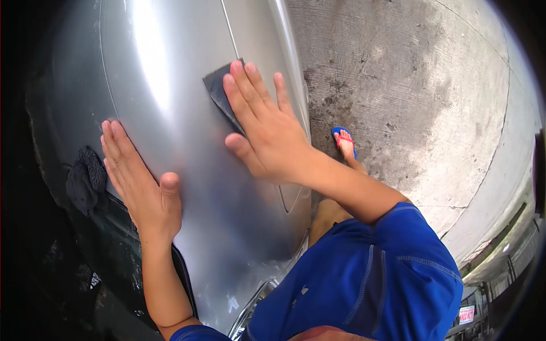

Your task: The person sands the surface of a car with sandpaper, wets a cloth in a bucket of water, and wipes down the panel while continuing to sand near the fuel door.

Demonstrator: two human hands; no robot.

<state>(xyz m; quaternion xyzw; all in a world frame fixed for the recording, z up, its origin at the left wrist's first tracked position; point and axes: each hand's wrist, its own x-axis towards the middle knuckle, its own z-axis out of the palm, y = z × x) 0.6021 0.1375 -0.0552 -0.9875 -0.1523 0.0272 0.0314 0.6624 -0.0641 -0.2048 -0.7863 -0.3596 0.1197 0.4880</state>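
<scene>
A silver car body [199, 165] fills the left and middle of the view, with thin panel seams running across it. My right hand [264, 119] lies spread over a dark, flat, sheet-like piece [219, 85], pressing it against the silver surface; its corner shows beyond my fingertips, and part of it is hidden beneath my palm. My left hand [139, 182] rests flat on the car further left, fingers stretched and thumb apart, with nothing visible in it. Just left of it, a dark fuzzy cloth [86, 181] sits crumpled near the dark glass.
Concrete ground [409, 102] with dark stains spreads to the right of the car. A foot in a blue and red flip-flop [344, 142] stands on it. At the lower right are a railing and a small red and white sign [466, 315].
</scene>
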